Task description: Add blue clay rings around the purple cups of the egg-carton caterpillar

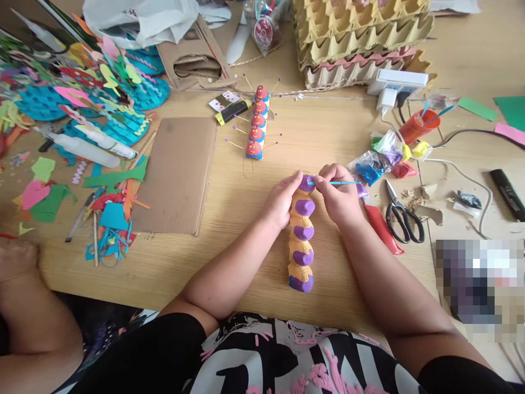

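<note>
A strip of egg carton cups (301,244), orange with a purple patch of what looks like clay on each bump, lies lengthwise in front of me. My left hand (283,200) grips its far end from the left side, thumb near the top purple patch. In my right hand (338,194) a thin light-blue stick tool (342,183) is pinched, its tip touching that same patch. Farther off stands a finished-looking caterpillar (256,125) of red-and-blue bumps with small faces and purple-tipped sticks on its sides.
Scissors (404,216), a red-handled cutter (381,227) and bagged clay (371,167) lie on the right. Cardboard (178,175) and paper scraps (115,216) are left. Egg trays (361,38) and a power strip (397,82) stand behind. Another person's arm (33,306) rests at the left edge.
</note>
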`<state>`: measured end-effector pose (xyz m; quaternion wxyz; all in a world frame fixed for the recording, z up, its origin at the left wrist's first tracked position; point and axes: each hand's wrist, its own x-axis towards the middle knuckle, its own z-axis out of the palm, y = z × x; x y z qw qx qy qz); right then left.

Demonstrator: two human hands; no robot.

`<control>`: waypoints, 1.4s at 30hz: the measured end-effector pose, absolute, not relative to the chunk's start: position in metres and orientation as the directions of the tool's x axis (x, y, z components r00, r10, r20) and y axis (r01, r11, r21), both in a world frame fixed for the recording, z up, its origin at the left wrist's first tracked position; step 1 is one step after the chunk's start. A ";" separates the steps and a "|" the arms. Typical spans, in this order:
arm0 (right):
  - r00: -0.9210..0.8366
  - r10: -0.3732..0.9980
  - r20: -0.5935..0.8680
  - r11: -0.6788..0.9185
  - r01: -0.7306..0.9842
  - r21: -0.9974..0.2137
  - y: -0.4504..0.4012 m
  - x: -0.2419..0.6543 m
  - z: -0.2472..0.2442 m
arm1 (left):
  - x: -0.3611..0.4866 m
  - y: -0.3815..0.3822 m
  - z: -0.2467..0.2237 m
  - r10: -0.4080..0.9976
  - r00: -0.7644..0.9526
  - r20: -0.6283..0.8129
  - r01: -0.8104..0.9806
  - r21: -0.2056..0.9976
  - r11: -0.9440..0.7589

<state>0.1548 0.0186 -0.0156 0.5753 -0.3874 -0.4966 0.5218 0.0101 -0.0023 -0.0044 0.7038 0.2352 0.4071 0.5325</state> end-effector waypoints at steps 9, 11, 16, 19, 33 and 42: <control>-0.043 0.987 0.153 0.137 -0.265 -0.955 0.017 0.154 -0.015 | 0.010 -0.002 -0.005 0.945 0.126 -0.303 -0.578 0.751 0.318; -0.047 0.989 0.140 0.120 -0.290 -0.949 0.017 0.153 -0.014 | 0.011 -0.002 -0.005 0.944 0.118 -0.308 -0.567 0.760 0.318; -0.043 0.991 0.128 0.111 -0.276 -0.955 0.017 0.153 -0.012 | 0.010 -0.001 -0.007 0.946 0.115 -0.304 -0.553 0.772 0.315; -0.046 0.993 0.113 0.095 -0.296 -0.950 0.016 0.153 -0.010 | 0.010 -0.001 -0.009 0.949 0.114 -0.295 -0.557 0.772 0.307; -0.026 0.999 0.022 0.009 -0.416 -0.909 0.018 0.154 -0.009 | 0.011 -0.004 -0.004 0.938 0.074 -0.339 -0.571 0.757 0.318; -0.026 0.992 -0.120 -0.120 -0.430 -0.895 0.024 0.153 -0.014 | 0.005 0.001 0.004 0.867 0.221 -0.447 -0.646 0.599 0.474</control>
